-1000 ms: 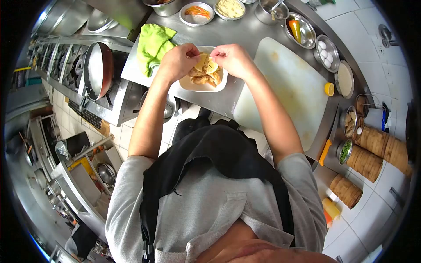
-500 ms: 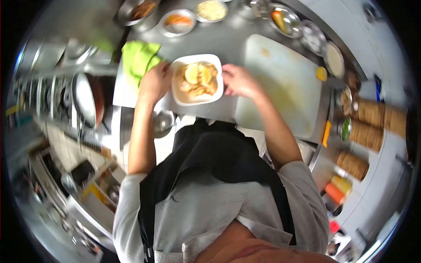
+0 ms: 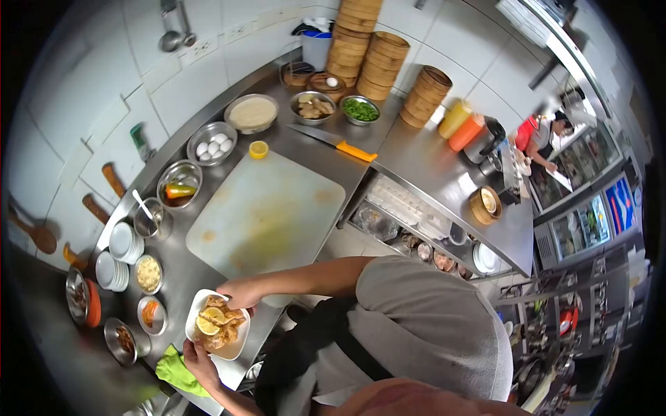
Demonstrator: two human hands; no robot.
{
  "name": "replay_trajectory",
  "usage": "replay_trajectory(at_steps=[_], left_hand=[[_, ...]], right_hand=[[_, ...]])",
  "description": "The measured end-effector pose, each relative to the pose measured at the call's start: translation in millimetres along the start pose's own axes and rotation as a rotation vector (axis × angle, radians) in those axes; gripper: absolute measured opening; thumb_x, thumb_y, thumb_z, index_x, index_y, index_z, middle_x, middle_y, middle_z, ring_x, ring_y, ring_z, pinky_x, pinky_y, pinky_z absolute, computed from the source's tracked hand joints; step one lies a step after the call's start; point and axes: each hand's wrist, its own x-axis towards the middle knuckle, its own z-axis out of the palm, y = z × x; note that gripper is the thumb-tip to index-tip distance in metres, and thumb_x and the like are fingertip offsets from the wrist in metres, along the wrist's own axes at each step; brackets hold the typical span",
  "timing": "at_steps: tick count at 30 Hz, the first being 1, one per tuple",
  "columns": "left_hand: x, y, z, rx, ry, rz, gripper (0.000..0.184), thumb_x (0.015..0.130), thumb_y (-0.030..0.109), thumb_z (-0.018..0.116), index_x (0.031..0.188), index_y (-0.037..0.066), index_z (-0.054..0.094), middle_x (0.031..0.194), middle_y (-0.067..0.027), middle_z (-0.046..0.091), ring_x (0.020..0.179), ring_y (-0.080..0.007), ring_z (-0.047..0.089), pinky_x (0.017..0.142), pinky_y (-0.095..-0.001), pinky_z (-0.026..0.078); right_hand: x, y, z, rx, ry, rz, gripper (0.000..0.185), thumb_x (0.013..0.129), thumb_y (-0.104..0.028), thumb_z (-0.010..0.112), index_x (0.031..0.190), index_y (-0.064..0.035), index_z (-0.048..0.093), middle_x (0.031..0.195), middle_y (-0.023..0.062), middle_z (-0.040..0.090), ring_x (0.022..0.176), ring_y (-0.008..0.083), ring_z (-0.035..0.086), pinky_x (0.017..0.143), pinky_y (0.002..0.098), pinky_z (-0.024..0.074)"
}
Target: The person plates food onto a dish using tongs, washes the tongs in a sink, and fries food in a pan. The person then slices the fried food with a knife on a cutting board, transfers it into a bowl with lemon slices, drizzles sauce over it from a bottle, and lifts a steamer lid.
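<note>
A square white bowl rests on the steel counter, holding browned, fried-looking pieces of food with lemon slices on top. My left hand grips the bowl's near-left edge, thumb and fingers at its side. On the opposite side, my right hand has its fingers curled at the rim, partly hidden behind the hand. A bright green cloth lies just beside my left hand. Beyond my right hand is a stained white cutting board, with a cut lemon half at its far corner.
A knife with an orange handle lies past the board. Along the wall stand bowls of eggs, chopped greens and grated food, plus stacked white dishes and bamboo steamers. Another person stands far right.
My view has swung to the right, bringing the wall, steamers and another person into sight. Both hands remain at the bowl, and my right hand now reaches further over its rim.
</note>
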Motion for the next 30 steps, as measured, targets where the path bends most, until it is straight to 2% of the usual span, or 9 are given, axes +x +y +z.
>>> replay_trajectory(at_steps=[5,9,14,19,22,24,25,27,30], left_hand=[[8.4,69.3,43.3,-0.06,-0.123,0.024,0.034,0.106,0.034,0.058,0.1,0.001,0.065,0.083,0.0002,0.06,0.071,-0.0076,0.049,0.065,-0.0244,0.04],[16.1,104.4,93.6,-0.142,-0.204,0.132,0.038,0.106,0.037,0.058,0.113,0.002,0.069,0.085,-0.0005,0.062,0.071,-0.0086,0.051,0.065,-0.025,0.042],[14.4,121.2,154.5,-0.164,-0.405,0.171,0.031,0.103,0.024,0.064,0.124,0.001,0.066,0.09,-0.0016,0.066,0.078,-0.0096,0.059,0.072,-0.0261,0.049],[-19.6,144.5,220.9,-0.119,-0.557,0.205,0.028,0.099,0.014,0.067,0.122,0.0,0.066,0.087,-0.0009,0.066,0.079,-0.0085,0.061,0.069,-0.0247,0.048],[-46.3,139.1,274.2,-0.001,-0.667,0.28,0.031,0.097,0.018,0.07,0.123,0.002,0.066,0.086,-0.0051,0.069,0.077,-0.0119,0.063,0.07,-0.0266,0.05],[-70.5,134.2,308.2,0.266,-0.771,0.359,0.042,0.093,0.032,0.072,0.125,0.005,0.067,0.092,-0.012,0.073,0.085,-0.0232,0.07,0.078,-0.0352,0.055],[-76.3,124.2,321.5,0.267,-0.769,0.362,0.042,0.093,0.032,0.072,0.125,0.005,0.067,0.092,-0.012,0.073,0.085,-0.0232,0.07,0.078,-0.0352,0.055],[-89.7,93.7,347.4,0.688,-0.971,0.472,0.051,0.089,0.044,0.069,0.125,0.007,0.068,0.105,-0.0166,0.074,0.099,-0.0354,0.071,0.088,-0.0447,0.054],[-104.5,34.9,374.4,0.92,-1.074,0.432,0.053,0.088,0.046,0.066,0.126,0.007,0.068,0.114,-0.0168,0.073,0.108,-0.0388,0.068,0.094,-0.0482,0.053]], right_hand=[[-68.9,20.2,-32.9,0.075,0.145,-0.09,0.041,0.093,-0.01,0.051,0.132,-0.0003,0.049,0.089,0.0148,0.07,0.064,0.0217,0.072,0.053,0.0335,0.0597],[-135.1,62.6,-52.7,0.186,0.294,-0.139,0.046,0.092,-0.009,0.052,0.139,-0.0061,0.05,0.095,0.0089,0.069,0.074,0.0169,0.071,0.059,0.0312,0.0599],[-263.5,84.3,-58.4,0.179,0.597,-0.115,0.048,0.091,-0.013,0.055,0.139,-0.0058,0.053,0.107,0.0107,0.068,0.08,0.0166,0.07,0.063,0.0314,0.06],[-367.4,143.3,-39.5,0.217,0.93,0.023,0.046,0.095,-0.024,0.062,0.135,-0.0037,0.057,0.106,0.0147,0.07,0.078,0.0205,0.072,0.063,0.0337,0.0625],[-429.4,176.4,-19.9,0.326,1.062,0.043,0.044,0.095,-0.022,0.063,0.134,-0.0034,0.056,0.102,0.0127,0.071,0.077,0.0192,0.072,0.063,0.0326,0.0624],[-466.2,196.5,-3.6,0.375,1.145,0.053,0.045,0.095,-0.02,0.063,0.135,-0.0023,0.056,0.102,0.0127,0.072,0.077,0.019,0.072,0.062,0.0323,0.0622],[-483.2,207.9,5.4,0.425,1.226,0.069,0.045,0.094,-0.018,0.063,0.136,-0.0012,0.055,0.101,0.0128,0.072,0.076,0.0188,0.072,0.061,0.0319,0.062],[-515.5,245.9,22.4,0.48,1.279,0.109,0.046,0.093,-0.011,0.058,0.137,0.0003,0.055,0.103,0.0126,0.072,0.079,0.0195,0.073,0.063,0.0322,0.0633],[-563.3,272.8,50.7,0.586,1.39,0.14,0.046,0.091,-0.004,0.054,0.137,0.0029,0.054,0.107,0.0128,0.071,0.082,0.0202,0.074,0.063,0.0318,0.0648]])
